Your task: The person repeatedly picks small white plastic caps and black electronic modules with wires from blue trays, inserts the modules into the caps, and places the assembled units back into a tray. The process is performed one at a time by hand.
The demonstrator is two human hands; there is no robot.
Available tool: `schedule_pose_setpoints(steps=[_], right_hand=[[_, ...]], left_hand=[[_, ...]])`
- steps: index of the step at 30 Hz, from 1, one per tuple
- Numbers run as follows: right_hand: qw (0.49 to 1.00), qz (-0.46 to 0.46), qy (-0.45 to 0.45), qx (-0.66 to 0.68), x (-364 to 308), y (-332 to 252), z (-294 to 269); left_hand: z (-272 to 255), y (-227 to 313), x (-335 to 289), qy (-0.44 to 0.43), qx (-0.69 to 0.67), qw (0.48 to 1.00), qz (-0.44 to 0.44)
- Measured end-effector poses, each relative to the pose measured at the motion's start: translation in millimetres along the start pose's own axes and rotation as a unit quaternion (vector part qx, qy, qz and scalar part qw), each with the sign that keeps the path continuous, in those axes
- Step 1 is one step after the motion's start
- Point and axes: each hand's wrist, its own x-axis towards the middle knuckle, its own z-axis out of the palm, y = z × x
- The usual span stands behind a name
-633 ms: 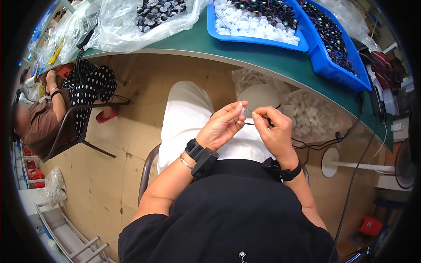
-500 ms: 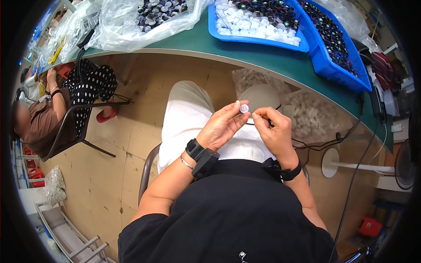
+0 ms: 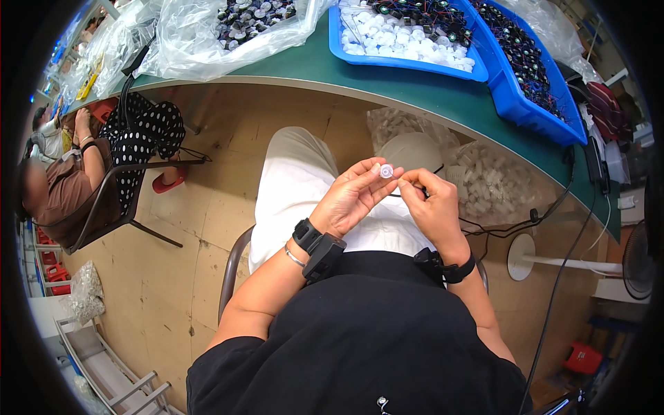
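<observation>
Between the thumb and fingers of my left hand (image 3: 346,202) is a small round whitish plastic cap (image 3: 386,171), held above my lap with its round face up. Close beside it, almost touching the left fingertips, my right hand (image 3: 434,207) is closed in a pinch. What its thumb and forefinger hold is too small to make out. A dark bit shows among the curled right fingers, and I cannot tell what it is.
On the green table (image 3: 304,72) stand a blue tray (image 3: 408,68) of white caps and dark wired parts, a second blue bin (image 3: 536,114) and a plastic bag (image 3: 187,48) of parts. Bags (image 3: 484,183) lie below, near a fan (image 3: 636,259). A seated person (image 3: 76,180) is at left.
The cap and my left fingertips have shifted very slightly to the right and tilted a little. My right hand keeps its pinch in nearly the same place.
</observation>
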Motion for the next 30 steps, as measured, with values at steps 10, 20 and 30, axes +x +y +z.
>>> schedule_pose_setpoints(steps=[10, 20, 30], right_hand=[[0.999, 0.027, -0.017, 0.002, 0.0, -0.4, -1.0], [0.993, 0.079, -0.053, 0.068, 0.4, 4.5, -1.2], [0.984, 0.094, -0.076, 0.128, 0.9, 15.1, -0.9]], left_hand=[[0.3, 0.6, -0.9, 0.009, 0.017, 1.0, 0.007], [-1.7, -0.3, -0.3, 0.001, 0.024, 1.0, 0.004], [-2.8, -1.1, 0.1, -0.003, 0.035, 0.999, 0.001]])
